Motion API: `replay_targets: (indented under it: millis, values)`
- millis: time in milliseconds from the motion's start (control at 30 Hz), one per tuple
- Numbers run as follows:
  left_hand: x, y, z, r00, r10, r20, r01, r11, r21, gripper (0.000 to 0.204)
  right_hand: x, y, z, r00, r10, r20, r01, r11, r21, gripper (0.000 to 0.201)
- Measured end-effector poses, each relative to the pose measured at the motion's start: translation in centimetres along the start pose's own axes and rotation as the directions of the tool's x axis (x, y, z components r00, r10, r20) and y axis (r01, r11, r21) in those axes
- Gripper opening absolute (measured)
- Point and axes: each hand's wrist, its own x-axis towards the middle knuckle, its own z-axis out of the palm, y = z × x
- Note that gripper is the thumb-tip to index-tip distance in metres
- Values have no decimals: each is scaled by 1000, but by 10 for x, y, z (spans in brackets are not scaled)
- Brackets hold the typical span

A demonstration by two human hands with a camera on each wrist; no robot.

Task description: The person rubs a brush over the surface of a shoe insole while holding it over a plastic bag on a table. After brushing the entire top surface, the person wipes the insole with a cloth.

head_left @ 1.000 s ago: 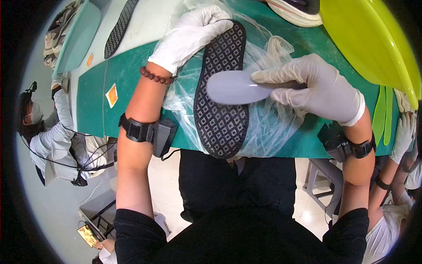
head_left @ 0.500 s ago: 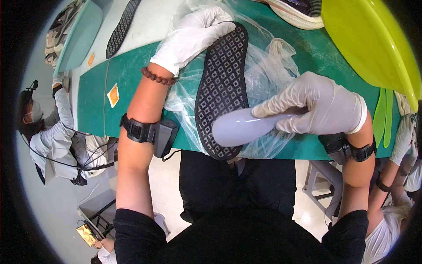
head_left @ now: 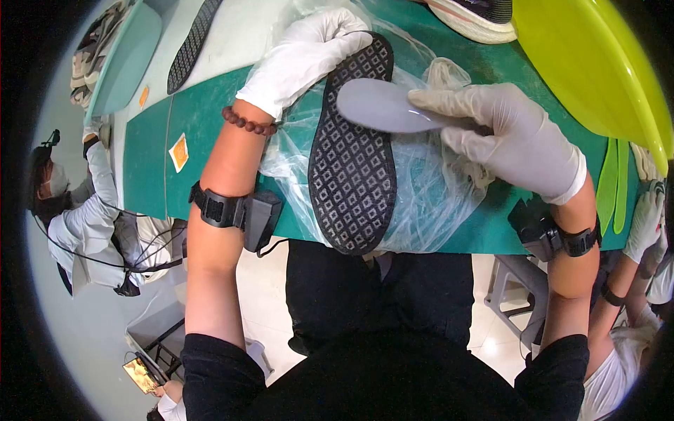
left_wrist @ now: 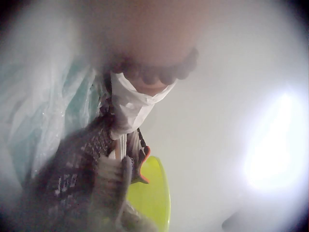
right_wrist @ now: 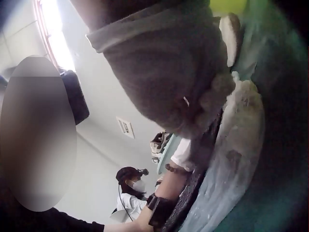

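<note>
A black shoe sole [head_left: 351, 179] with a diamond pattern lies lengthwise over clear plastic sheeting [head_left: 439, 196]. My white-gloved left hand [head_left: 305, 59] grips its far end, thumb along the upper edge. In my gloved right hand [head_left: 516, 133] is a smooth pale grey oval-headed tool [head_left: 382, 105], pinched by its narrow end between thumb and fingers. Its broad head overlaps the upper half of the sole in the head view; the underside is hidden. Blurred in the left wrist view, the patterned sole [left_wrist: 72, 179] runs below the left glove [left_wrist: 130, 106].
Beyond the sheeting stands a sneaker [head_left: 477, 21], beside a large yellow-green basin [head_left: 597, 63]. Bright green insoles [head_left: 612, 182] lie at the right of the green table [head_left: 147, 161]. Another black sole [head_left: 193, 49] rests at the far left, near a pale teal basin [head_left: 130, 59]. People sit on both sides.
The grey tool in my right hand went down toward the near end of the sole, then back up to its upper half. My left hand stays at the far end.
</note>
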Motion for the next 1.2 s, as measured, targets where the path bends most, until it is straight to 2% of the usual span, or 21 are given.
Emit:
replay_targets:
  millis: [33,133,167,267,300,400,433,467,533,633,700,767,800,833,867,900,933,1000,1033,1133,1200]
  values:
    - [-1,4,-1,1000,-4,0,4,1000,14,16,0,5,-1,999,-31,29,29,998,50,46]
    - [1,4,-3,1000,-13,9,13,999,41,21,-4,-5,-6,956,-93,277,86,996,36,46]
    - [0,3,-3,1000,-20,13,19,999,48,24,-3,-20,-14,920,2,392,2,1000,-9,45]
    - [1,2,-1,1000,-26,10,26,1000,18,18,-2,-8,-5,986,-44,159,50,998,-40,46]
    - [0,2,0,1000,-25,2,25,999,24,18,-1,1,-2,996,-94,13,94,992,-80,46]
    - [0,5,2,1000,-24,-3,24,999,25,18,-2,6,-4,962,-216,169,229,971,-64,47]
    - [0,6,2,1000,-26,3,26,1000,16,18,-3,-12,-7,943,-6,332,8,1000,-4,47]
    - [-1,7,0,1000,-30,8,30,1000,9,18,-5,-22,-7,928,-27,372,49,997,-51,47]
    - [-1,6,-2,998,-50,22,51,998,-29,18,-4,-18,-7,944,10,330,-5,1000,-17,48]
    - [1,2,0,999,-38,24,39,999,-22,17,1,-2,-1,999,-38,-10,38,999,4,48]
    - [3,-1,-1,998,-50,32,52,996,-74,17,-2,-4,-5,981,-81,174,83,997,-4,48]
    - [2,-2,-2,999,-29,25,31,997,-74,16,-4,-9,-3,934,-98,344,96,995,23,47]
    - [0,-1,-2,1000,-21,21,22,997,-72,16,-2,-10,-3,940,-87,330,89,996,11,47]
    - [0,3,-4,996,-77,36,78,996,-32,16,-2,-10,-4,946,-75,315,78,997,2,47]
    - [0,1,-3,997,-68,40,71,995,-77,16,-2,-9,-4,952,-59,301,64,998,-7,48]
    - [0,0,-2,997,-57,45,62,990,-125,16,-2,-8,-4,981,-81,177,89,995,-40,48]
    - [1,-1,0,998,-44,47,51,984,-171,16,-2,-5,-3,986,-66,152,68,998,-5,48]
    - [0,0,-1,998,-64,29,66,992,-106,15,0,1,-1,994,-39,102,33,997,68,48]
    - [0,0,-2,997,-73,19,74,995,-72,15,-3,-3,-5,971,-146,191,159,985,-59,48]
    - [-1,0,-1,996,-91,10,91,991,-99,14,-3,-20,-7,912,-34,409,41,999,-9,46]
    - [1,-1,-1,996,-86,14,87,991,-106,14,-3,-7,-4,977,-36,210,44,998,-34,43]
